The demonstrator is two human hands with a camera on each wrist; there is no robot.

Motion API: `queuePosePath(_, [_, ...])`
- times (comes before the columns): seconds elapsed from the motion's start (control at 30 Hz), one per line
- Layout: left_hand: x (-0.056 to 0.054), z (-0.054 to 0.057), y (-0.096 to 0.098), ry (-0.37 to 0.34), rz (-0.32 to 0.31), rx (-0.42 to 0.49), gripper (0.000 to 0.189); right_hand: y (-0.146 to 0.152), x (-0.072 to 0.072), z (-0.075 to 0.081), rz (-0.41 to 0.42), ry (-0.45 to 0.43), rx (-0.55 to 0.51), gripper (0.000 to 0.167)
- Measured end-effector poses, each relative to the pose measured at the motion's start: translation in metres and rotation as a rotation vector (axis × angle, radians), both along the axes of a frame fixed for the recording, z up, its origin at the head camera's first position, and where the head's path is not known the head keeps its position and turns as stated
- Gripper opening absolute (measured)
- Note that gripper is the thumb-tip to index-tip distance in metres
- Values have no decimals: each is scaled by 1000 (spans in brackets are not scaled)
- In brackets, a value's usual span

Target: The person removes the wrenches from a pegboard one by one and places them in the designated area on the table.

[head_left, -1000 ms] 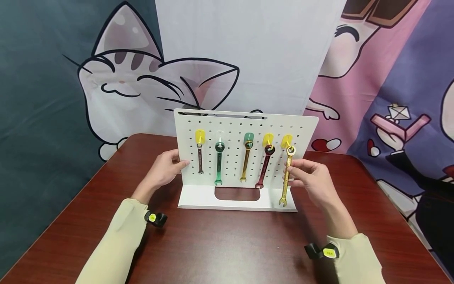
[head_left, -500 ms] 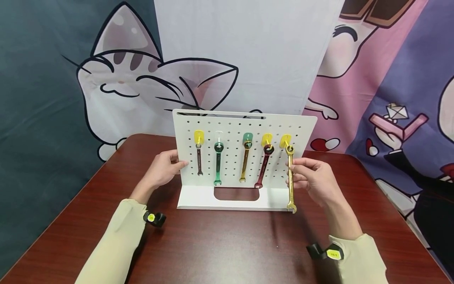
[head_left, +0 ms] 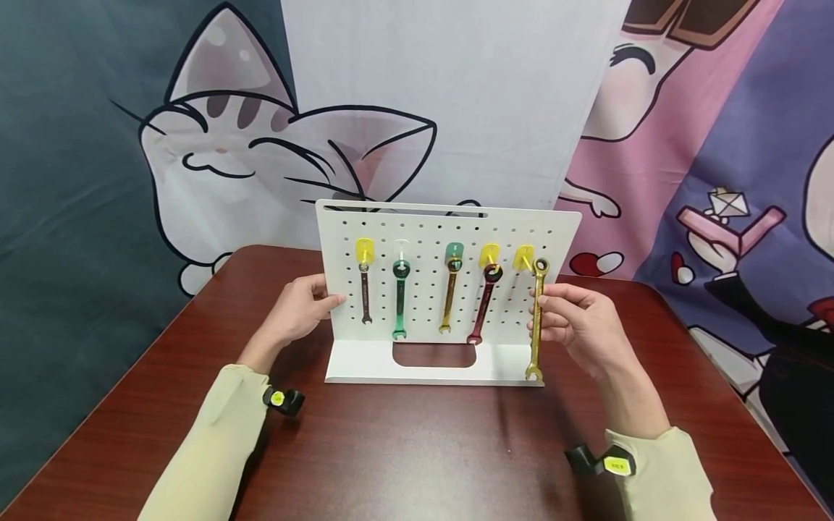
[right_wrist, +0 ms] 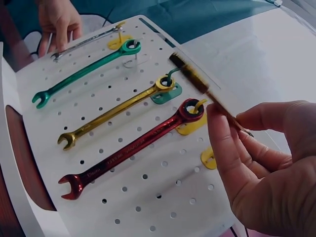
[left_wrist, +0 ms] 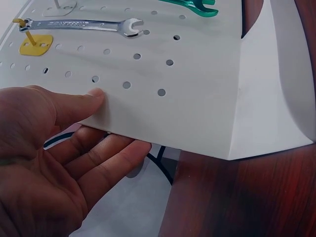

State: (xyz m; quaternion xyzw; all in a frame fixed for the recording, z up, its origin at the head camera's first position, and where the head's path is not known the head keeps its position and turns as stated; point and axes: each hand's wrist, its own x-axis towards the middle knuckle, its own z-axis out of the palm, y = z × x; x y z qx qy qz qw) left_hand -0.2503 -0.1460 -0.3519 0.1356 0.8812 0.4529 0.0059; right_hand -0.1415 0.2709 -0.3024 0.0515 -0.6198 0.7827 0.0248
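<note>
My right hand [head_left: 580,318] pinches a long gold combination wrench [head_left: 537,318] by its upper shaft. The wrench hangs nearly upright, its ring end just right of the rightmost yellow hook [head_left: 523,257] and off it; the right wrist view shows it edge-on. My left hand [head_left: 302,307] grips the left edge of the white pegboard stand [head_left: 365,362], thumb on the front face and fingers behind. On the other hooks hang a small silver wrench [left_wrist: 84,25], a green wrench [right_wrist: 84,76], a shorter gold wrench [right_wrist: 113,116] and a red wrench [right_wrist: 131,150].
The pegboard stands on a dark red-brown wooden table [head_left: 417,441]. Its base plate has a rounded cutout [head_left: 434,355]. Behind the table hangs a cartoon-printed cloth backdrop [head_left: 215,188].
The gold wrench has come off the rightmost hook, moving right and then slightly up in my right hand. My left hand keeps its grip on the pegboard's edge.
</note>
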Motion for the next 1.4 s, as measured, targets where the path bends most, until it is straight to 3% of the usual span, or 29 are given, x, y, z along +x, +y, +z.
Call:
queuePosePath(0.43, [-2, -3, -1, 4, -4, -6, 32, 16, -1, 0, 8, -15, 70, 14])
queuePosePath(0.8, [-1, -3, -2, -1, -16, 0, 34, 31, -4, -5, 19, -19, 56, 14])
queuePosePath(1.4, [-3, -3, -3, -14, -24, -8, 36, 60, -9, -15, -111, -112, 141, 12])
